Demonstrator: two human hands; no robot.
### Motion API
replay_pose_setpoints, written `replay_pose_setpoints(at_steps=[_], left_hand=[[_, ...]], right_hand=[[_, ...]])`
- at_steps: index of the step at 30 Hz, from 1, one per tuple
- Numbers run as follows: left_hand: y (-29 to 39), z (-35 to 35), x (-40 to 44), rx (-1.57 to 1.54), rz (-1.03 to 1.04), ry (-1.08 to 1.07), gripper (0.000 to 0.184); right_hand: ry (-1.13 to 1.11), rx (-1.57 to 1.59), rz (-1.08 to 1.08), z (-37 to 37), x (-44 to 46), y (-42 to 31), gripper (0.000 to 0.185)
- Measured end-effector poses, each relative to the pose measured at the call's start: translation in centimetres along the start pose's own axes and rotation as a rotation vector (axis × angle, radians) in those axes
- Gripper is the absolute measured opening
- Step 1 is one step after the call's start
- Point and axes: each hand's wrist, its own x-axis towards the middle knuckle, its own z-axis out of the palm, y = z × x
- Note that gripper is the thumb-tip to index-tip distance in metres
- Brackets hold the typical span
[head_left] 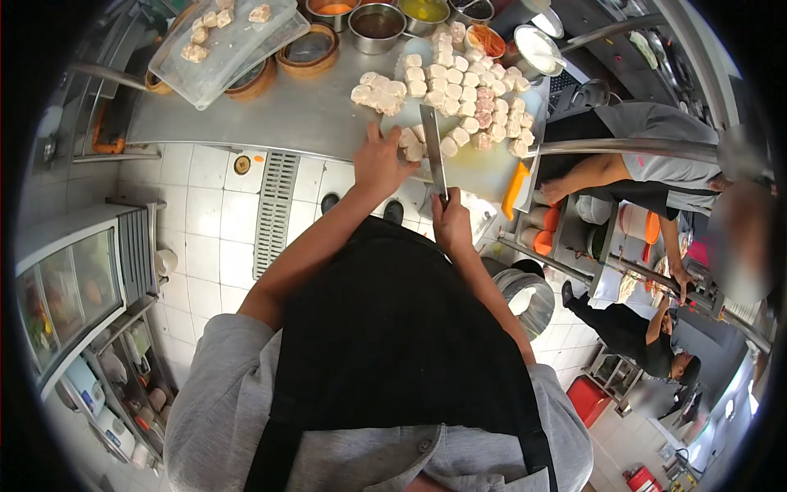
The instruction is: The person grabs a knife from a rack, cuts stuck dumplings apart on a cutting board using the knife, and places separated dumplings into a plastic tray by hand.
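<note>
- The pale blocks [453, 75] are lying at the upper centre of the frame, most already separate and crowding the far part of the cutting board [484, 170]; that share is looking done.
- A few blocks are sitting just left of the knife [434, 152]; these are perhaps the share left, though the hand is partly hiding them.
- The left hand [381, 164] is resting beside this small group, fingertips close to it; whether they are gripping, I cannot tell.
- The right hand [452, 220] is holding the knife, fingers wrapped around its handle.
- Farther out, more blocks are lying on a plastic tray [238, 45] at the upper left, apart from the main spread.
</note>
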Motion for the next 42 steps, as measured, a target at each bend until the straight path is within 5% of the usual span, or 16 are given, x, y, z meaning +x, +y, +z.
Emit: replay_pose_setpoints(at_steps=[10,13,15,19,24,42], left_hand=[[-1.0,-0.8,-0.3,0.001,-0.063,-0.032,0.076],[-2.2,-1.8,0.2,-0.032,0.064,-0.053,0.076],[-3.2,-2.3,1.3,0.076,0.217,-0.262,0.074],[-3.7,-2.4,1.8,0.090,0.284,-0.252,0.065],[-3.5,-2.1,-0.5,-0.116,0.067,-0.083,0.042],[-6.3,-1.1,0.4,-0.476,0.238,-0.115,0.040]], right_hand=[[0.065,0.162,0.093,1.3,0.7,-1.4,0.028],[0.076,0.127,0.042,0.4,0.9,-1.5,0.028],[0.086,0.104,0.045,-0.1,1.0,-1.7,0.028],[0.121,0.147,0.017,-0.4,0.5,-3.3,0.027],[0.091,0.215,0.023,1.8,0.1,-5.9,0.027],[0.358,0.271,-0.076,2.9,1.1,-10.5,0.027]])
